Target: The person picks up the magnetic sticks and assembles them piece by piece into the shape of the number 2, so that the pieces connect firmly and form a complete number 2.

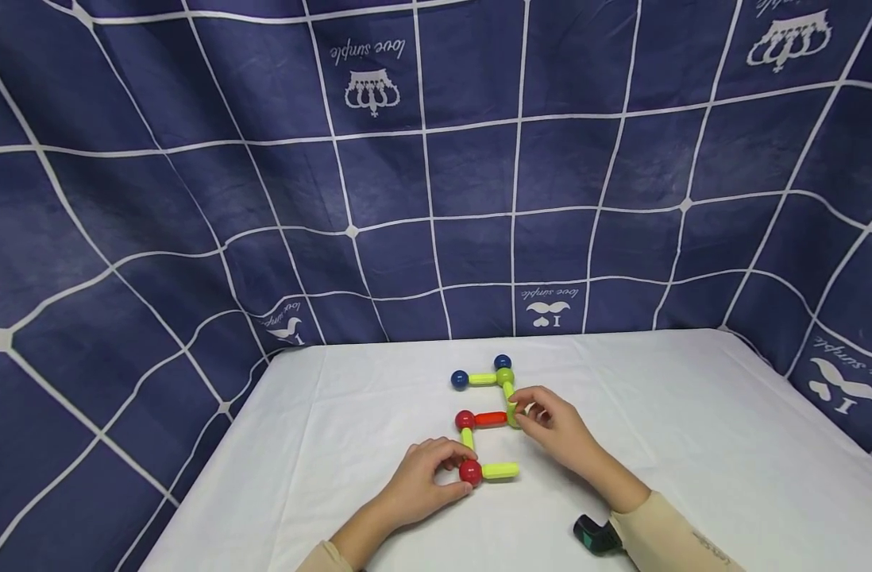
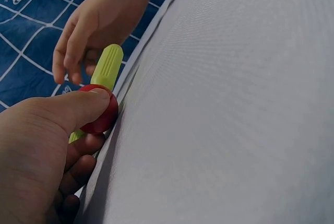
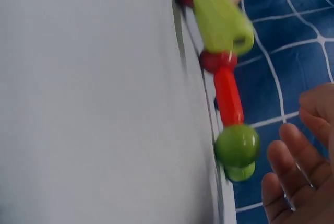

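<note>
On the white table lies a zigzag chain of balls and rods. My left hand [image 1: 425, 482] pinches the nearest red ball [image 1: 470, 473] between thumb and fingers; a yellow-green rod [image 1: 501, 470] sticks out from it to the right. A second rod [image 1: 468, 439] joins it to another red ball [image 1: 464, 419], from which a red rod [image 1: 488, 419] runs to a green ball [image 3: 237, 145]. Beside that green ball hovers my right hand [image 1: 556, 429], its fingers loosely bent and apart from the ball in the right wrist view.
Farther back, the chain continues to a lighter green ball [image 1: 504, 376], with a blue ball [image 1: 503, 362] behind it and another blue ball [image 1: 460, 380] to its left. A black device [image 1: 595, 534] shows by the right sleeve. Dark blue checked cloth [image 1: 472, 175] hangs behind the table.
</note>
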`<state>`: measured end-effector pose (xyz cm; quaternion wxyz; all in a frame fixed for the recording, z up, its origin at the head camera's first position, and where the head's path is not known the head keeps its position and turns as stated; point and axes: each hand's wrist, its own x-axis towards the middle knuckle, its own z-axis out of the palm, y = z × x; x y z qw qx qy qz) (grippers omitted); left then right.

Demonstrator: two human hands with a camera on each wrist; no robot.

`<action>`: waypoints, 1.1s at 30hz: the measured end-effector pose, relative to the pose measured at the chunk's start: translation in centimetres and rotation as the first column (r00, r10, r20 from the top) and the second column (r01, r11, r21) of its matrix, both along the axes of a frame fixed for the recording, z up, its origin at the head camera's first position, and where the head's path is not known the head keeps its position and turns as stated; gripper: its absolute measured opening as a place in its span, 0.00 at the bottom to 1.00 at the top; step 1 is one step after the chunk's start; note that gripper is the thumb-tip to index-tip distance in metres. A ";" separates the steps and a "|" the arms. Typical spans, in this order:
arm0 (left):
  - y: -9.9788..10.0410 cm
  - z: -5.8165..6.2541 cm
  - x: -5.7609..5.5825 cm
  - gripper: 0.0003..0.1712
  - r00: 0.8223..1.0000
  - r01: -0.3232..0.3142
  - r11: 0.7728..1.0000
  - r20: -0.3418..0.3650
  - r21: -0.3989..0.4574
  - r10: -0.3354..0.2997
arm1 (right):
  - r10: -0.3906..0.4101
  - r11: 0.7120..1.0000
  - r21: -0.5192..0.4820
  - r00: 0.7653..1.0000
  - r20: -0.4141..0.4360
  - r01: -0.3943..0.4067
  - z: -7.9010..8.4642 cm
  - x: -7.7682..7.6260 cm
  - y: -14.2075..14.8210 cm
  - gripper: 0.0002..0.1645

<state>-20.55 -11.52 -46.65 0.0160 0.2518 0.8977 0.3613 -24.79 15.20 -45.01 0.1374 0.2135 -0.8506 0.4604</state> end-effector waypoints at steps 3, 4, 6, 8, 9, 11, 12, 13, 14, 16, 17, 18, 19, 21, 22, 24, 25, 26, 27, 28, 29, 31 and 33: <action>0.0 0.0 0.0 0.20 1.000 -0.002 1.000 0.003 0.000 0.002 | -0.049 0.999 0.012 0.999 0.015 0.049 0.5 -1.7 0.2 0.16; -0.1 -0.1 0.0 0.20 1.000 -0.002 1.000 0.002 0.000 0.002 | -0.066 0.998 0.016 0.997 0.031 0.065 0.6 -2.3 0.2 0.16; -0.1 -0.1 0.1 0.20 1.000 0.001 1.000 -0.007 0.000 -0.001 | -0.097 0.995 0.023 0.993 0.061 0.096 0.9 -3.7 0.2 0.16; 0.0 -0.2 0.1 0.20 1.000 0.005 1.000 -0.017 0.002 -0.005 | -0.128 0.992 0.028 0.987 0.093 0.125 1.0 -5.0 0.1 0.17; 0.0 -0.2 0.1 0.20 1.000 0.006 1.000 -0.021 0.003 -0.006 | -0.143 0.990 0.032 0.984 0.109 0.140 1.2 -5.6 0.1 0.17; 0.1 -0.1 0.2 0.20 1.000 0.006 1.000 -0.022 0.004 -0.006 | -0.167 0.986 0.044 0.977 0.134 0.163 1.4 -6.7 0.0 0.18; 0.1 -0.1 0.2 0.20 1.000 0.006 1.000 -0.023 0.002 -0.006 | -0.178 0.984 0.051 0.974 0.140 0.173 1.5 -7.3 -0.1 0.18; 0.1 -0.1 0.1 0.20 1.000 0.006 1.000 -0.025 0.003 -0.006 | -0.188 0.982 0.056 0.971 0.146 0.182 1.6 -7.7 -0.2 0.19; 0.1 0.0 0.1 0.20 1.000 0.005 1.000 -0.025 0.000 -0.005 | -0.198 0.980 0.062 0.968 0.152 0.190 1.6 -8.2 -0.4 0.19; 0.2 0.0 0.0 0.20 1.000 0.005 1.000 -0.022 -0.007 -0.005 | -0.209 0.977 0.070 0.964 0.163 0.200 1.6 -9.0 -0.6 0.20; 0.2 0.0 0.0 0.20 1.000 0.006 1.000 -0.021 -0.010 -0.006 | -0.213 0.976 0.077 0.962 0.169 0.203 1.6 -9.4 -0.8 0.21; 0.1 0.0 0.0 0.20 1.000 0.007 1.000 -0.023 -0.013 -0.007 | -0.218 0.975 0.082 0.960 0.176 0.206 1.6 -9.7 -0.9 0.22; 0.1 0.0 -0.1 0.20 1.000 0.009 1.000 -0.022 -0.014 -0.009 | -0.222 0.974 0.089 0.957 0.188 0.209 1.6 -10.1 -1.0 0.22; 0.0 0.0 -0.1 0.20 1.000 0.008 1.000 -0.017 -0.017 -0.009 | -0.222 0.974 0.101 0.950 0.220 0.204 1.6 -10.6 -1.3 0.23; 0.0 0.0 -0.1 0.20 1.000 0.008 1.000 -0.014 -0.016 -0.008 | -0.220 0.974 0.107 0.946 0.238 0.199 1.7 -10.8 -1.4 0.23; 0.0 0.0 -0.1 0.20 1.000 0.006 1.000 -0.011 -0.016 -0.006 | -0.213 0.975 0.115 0.937 0.277 0.188 1.8 -11.2 -1.6 0.23; 0.0 0.0 -0.1 0.20 1.000 0.004 1.000 -0.011 -0.016 -0.004 | -0.209 0.976 0.123 0.934 0.290 0.180 1.7 -11.4 -1.6 0.24; 0.0 0.0 -0.1 0.20 1.000 0.004 1.000 -0.012 -0.015 -0.004 | -0.203 0.976 0.132 0.932 0.300 0.171 1.7 -11.5 -1.7 0.24; 0.1 0.0 -0.1 0.20 1.000 0.004 1.000 -0.014 -0.016 -0.004 | -0.202 0.976 0.144 0.931 0.304 0.164 1.6 -11.7 -1.7 0.24; 0.1 0.1 -0.1 0.20 1.000 0.003 1.000 -0.011 -0.016 -0.004 | -0.205 0.974 0.157 0.930 0.305 0.163 1.5 -11.8 -1.8 0.24; 0.1 0.1 -0.1 0.20 1.000 0.004 1.000 -0.010 -0.017 -0.004 | -0.209 0.972 0.170 0.930 0.303 0.163 1.4 -12.0 -1.9 0.23; 0.1 0.1 -0.1 0.20 1.000 0.004 1.000 -0.007 -0.019 -0.004 | -0.209 0.969 0.192 0.934 0.290 0.157 1.2 -12.3 -2.1 0.23; 0.0 0.1 0.0 0.20 1.000 0.000 1.000 -0.003 -0.025 0.000 | -0.208 0.967 0.206 0.936 0.282 0.153 1.0 -12.5 -2.2 0.22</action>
